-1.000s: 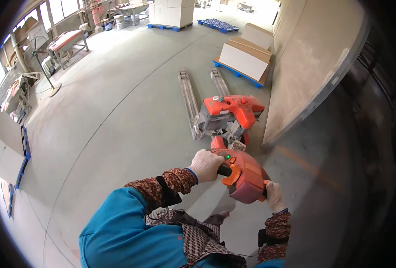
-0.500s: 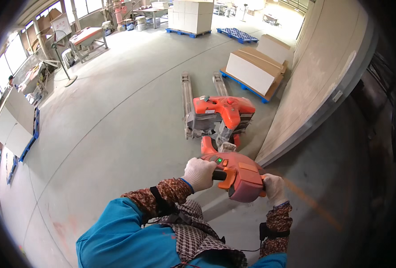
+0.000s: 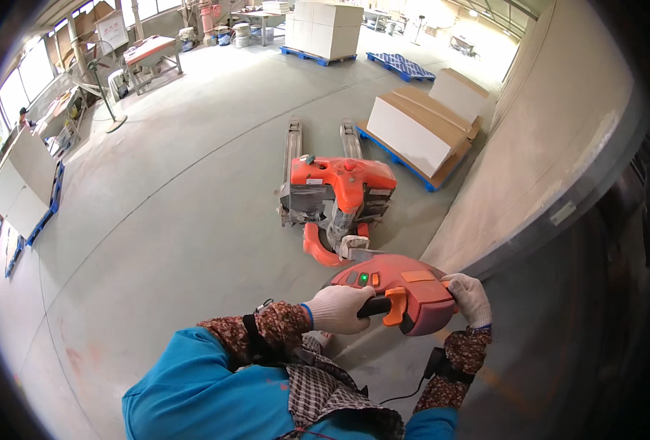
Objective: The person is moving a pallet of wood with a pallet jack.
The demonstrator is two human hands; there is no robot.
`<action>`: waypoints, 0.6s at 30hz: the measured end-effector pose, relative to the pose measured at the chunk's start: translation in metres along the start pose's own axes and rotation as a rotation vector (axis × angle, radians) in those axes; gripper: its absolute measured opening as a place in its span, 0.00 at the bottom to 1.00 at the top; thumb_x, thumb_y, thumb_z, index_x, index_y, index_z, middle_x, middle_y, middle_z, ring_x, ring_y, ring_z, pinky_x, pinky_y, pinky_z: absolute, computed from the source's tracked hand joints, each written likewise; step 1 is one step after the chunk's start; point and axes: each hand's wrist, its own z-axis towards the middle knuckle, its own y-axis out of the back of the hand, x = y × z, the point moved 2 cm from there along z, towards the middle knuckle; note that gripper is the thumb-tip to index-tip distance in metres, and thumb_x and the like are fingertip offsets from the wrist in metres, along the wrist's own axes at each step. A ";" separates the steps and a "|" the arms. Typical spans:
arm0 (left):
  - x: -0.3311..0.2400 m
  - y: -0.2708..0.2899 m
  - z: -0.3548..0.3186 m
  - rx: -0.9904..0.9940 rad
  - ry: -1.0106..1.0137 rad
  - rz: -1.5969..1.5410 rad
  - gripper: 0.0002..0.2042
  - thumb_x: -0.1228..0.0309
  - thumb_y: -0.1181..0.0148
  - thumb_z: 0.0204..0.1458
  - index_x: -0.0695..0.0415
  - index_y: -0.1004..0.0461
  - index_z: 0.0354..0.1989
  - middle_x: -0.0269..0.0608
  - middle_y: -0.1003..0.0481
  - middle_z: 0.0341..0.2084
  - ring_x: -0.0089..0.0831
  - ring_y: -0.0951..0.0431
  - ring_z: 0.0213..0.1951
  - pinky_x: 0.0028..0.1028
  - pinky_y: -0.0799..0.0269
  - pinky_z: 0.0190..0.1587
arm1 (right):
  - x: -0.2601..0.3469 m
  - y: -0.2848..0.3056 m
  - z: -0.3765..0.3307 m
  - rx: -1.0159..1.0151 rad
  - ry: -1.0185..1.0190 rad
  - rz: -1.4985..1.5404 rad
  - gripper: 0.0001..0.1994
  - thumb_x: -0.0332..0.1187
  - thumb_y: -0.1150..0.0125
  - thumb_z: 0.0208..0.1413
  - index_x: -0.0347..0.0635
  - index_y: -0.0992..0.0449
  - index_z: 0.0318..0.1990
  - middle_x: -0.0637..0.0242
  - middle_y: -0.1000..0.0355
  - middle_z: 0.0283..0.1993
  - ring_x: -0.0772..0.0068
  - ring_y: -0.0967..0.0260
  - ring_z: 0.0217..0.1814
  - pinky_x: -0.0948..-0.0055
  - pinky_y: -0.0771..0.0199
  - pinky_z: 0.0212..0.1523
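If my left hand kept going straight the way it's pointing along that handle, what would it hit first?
Probably the orange control head of the pallet truck: the left hand grips the black handle, which runs straight into it. Depth is hard to judge.

1. The orange pallet truck now sits at frame centre, its forks fully in view, where earlier it lay toward the right.
2. The boxed pallet has shifted from the upper right edge toward the centre.

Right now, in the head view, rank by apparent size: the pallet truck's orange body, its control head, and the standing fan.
1. orange body
2. control head, looking nearly as large, but it's much nearer the camera
3. standing fan, far off
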 end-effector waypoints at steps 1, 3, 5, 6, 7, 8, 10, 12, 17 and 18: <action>0.005 -0.003 0.014 0.009 -0.031 -0.051 0.22 0.59 0.37 0.54 0.55 0.30 0.54 0.51 0.19 0.36 0.51 0.17 0.41 0.46 0.23 0.43 | -0.007 0.006 0.013 0.001 0.027 0.015 0.32 0.58 0.35 0.62 0.28 0.21 0.49 0.67 0.20 0.39 0.77 0.24 0.42 0.73 0.23 0.46; 0.010 -0.010 0.042 -0.017 -0.034 -0.080 0.22 0.58 0.37 0.55 0.55 0.30 0.54 0.51 0.19 0.38 0.51 0.18 0.42 0.46 0.24 0.44 | -0.022 0.021 0.036 -0.003 0.008 0.027 0.32 0.58 0.34 0.62 0.28 0.21 0.49 0.66 0.20 0.39 0.76 0.24 0.42 0.72 0.23 0.46; 0.004 -0.014 0.066 -0.039 -0.043 -0.108 0.22 0.57 0.37 0.56 0.55 0.31 0.54 0.51 0.20 0.39 0.51 0.18 0.43 0.46 0.24 0.45 | -0.032 0.041 0.056 -0.013 -0.013 0.036 0.32 0.57 0.33 0.61 0.28 0.21 0.50 0.65 0.19 0.39 0.75 0.24 0.42 0.72 0.22 0.46; 0.000 -0.016 0.077 -0.057 -0.024 -0.117 0.22 0.56 0.37 0.56 0.54 0.30 0.54 0.51 0.19 0.40 0.51 0.18 0.43 0.46 0.24 0.45 | -0.036 0.052 0.065 -0.002 -0.018 0.042 0.31 0.57 0.33 0.61 0.29 0.21 0.50 0.65 0.20 0.39 0.75 0.24 0.41 0.72 0.22 0.45; -0.008 -0.017 0.088 -0.074 -0.006 -0.128 0.22 0.56 0.37 0.57 0.54 0.30 0.54 0.50 0.19 0.40 0.51 0.18 0.43 0.45 0.24 0.46 | -0.039 0.065 0.072 0.008 -0.024 0.046 0.31 0.56 0.32 0.60 0.30 0.21 0.50 0.65 0.20 0.39 0.76 0.24 0.40 0.72 0.21 0.44; -0.018 -0.019 0.098 -0.078 -0.002 -0.126 0.22 0.56 0.37 0.57 0.54 0.30 0.54 0.50 0.19 0.40 0.51 0.18 0.43 0.45 0.24 0.46 | -0.045 0.080 0.078 0.012 -0.020 0.047 0.31 0.56 0.32 0.60 0.30 0.21 0.50 0.65 0.20 0.39 0.76 0.24 0.40 0.72 0.21 0.44; -0.044 -0.022 0.115 -0.103 0.041 -0.148 0.23 0.55 0.36 0.56 0.53 0.30 0.55 0.49 0.19 0.40 0.50 0.18 0.43 0.45 0.24 0.46 | -0.053 0.111 0.085 0.052 -0.012 0.109 0.27 0.52 0.30 0.60 0.30 0.21 0.49 0.65 0.20 0.39 0.77 0.24 0.39 0.73 0.21 0.43; -0.077 -0.026 0.131 -0.109 0.087 -0.175 0.23 0.55 0.36 0.56 0.53 0.30 0.56 0.49 0.19 0.40 0.49 0.18 0.44 0.44 0.24 0.46 | -0.052 0.145 0.087 0.068 -0.037 0.129 0.25 0.49 0.30 0.60 0.30 0.21 0.48 0.65 0.20 0.39 0.78 0.24 0.39 0.73 0.21 0.43; -0.123 -0.039 0.160 -0.184 0.144 -0.176 0.23 0.54 0.36 0.56 0.53 0.29 0.56 0.48 0.19 0.40 0.49 0.17 0.45 0.43 0.23 0.47 | -0.046 0.190 0.105 0.066 -0.033 0.181 0.20 0.40 0.30 0.59 0.28 0.21 0.48 0.64 0.20 0.38 0.77 0.24 0.37 0.74 0.20 0.41; -0.129 -0.039 0.162 -0.172 0.195 -0.205 0.24 0.54 0.36 0.56 0.53 0.29 0.56 0.49 0.19 0.40 0.49 0.17 0.45 0.43 0.23 0.47 | -0.052 0.193 0.112 0.085 -0.027 0.194 0.20 0.39 0.30 0.58 0.28 0.22 0.48 0.64 0.20 0.38 0.77 0.24 0.36 0.74 0.20 0.40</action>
